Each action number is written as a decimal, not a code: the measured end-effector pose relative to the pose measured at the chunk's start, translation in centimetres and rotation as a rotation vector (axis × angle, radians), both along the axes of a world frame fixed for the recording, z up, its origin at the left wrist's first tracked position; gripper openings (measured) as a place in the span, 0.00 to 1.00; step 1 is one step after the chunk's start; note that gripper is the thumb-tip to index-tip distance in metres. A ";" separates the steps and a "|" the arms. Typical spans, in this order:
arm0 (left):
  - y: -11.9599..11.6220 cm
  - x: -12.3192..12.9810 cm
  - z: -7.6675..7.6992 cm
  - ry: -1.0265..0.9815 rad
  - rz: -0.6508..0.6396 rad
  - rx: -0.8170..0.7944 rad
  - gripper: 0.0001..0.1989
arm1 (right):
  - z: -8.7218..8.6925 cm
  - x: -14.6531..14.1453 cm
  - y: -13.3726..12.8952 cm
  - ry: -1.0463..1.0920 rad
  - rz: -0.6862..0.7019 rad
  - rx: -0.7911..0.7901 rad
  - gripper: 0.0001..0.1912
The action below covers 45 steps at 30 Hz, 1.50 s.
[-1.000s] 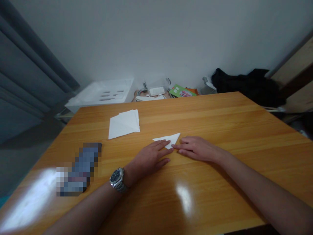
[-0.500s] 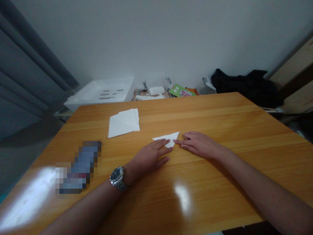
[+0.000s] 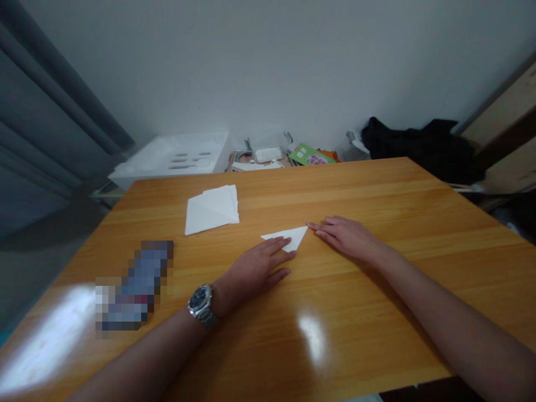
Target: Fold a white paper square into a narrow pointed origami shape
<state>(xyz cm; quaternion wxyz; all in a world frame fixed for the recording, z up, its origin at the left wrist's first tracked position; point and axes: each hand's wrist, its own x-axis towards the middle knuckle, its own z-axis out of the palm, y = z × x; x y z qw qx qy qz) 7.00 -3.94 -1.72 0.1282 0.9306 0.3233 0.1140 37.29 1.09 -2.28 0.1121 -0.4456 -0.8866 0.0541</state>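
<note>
Paper (image 3: pixel 298 237): small, white and folded, lying flat on the wooden table (image 3: pixel 377 324) between our two hands, its long edge facing away from us and its near part covered by our fingers.
Left hand (image 3: pixel 259 268): palm down, fingers loosely spread, gripping nothing; we rest the fingertips on the paper.
Right hand (image 3: pixel 345 237): fingers stretched forward, fairly close together, closed on nothing that we can see; one fingertip is at the right corner, touching or just beside it, we cannot tell which.
Fold: we judge that flattening a crease is the step in hand.
Corner: the next move seems to call for light, even pressure there, with our left fingers steady so the sheet does not slide.
Paper stack (image 3: pixel 211 211): white sheets, slightly fanned, beyond our left hand.
Watch (image 3: pixel 200 300): metal band, dark dial; any brand is too small to read.
Booklet (image 3: pixel 310 155): green with pink, past the far edge; we cannot read its pale marks.
Blurred object (image 3: pixel 144 279): pixelated, no label legible.
</note>
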 end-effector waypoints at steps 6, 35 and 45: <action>0.1 -0.1 -0.2 0.010 0.009 0.007 0.22 | 0.0 0.3 0.0 0.050 -0.005 -0.026 0.22; 0.0 -0.1 0.0 0.021 0.010 -0.026 0.22 | 0.7 -1.2 -1.9 0.003 0.372 -0.081 0.28; 0.0 -0.3 -0.7 -0.006 0.012 -0.020 0.22 | -0.2 0.4 -0.4 0.045 0.113 -0.025 0.21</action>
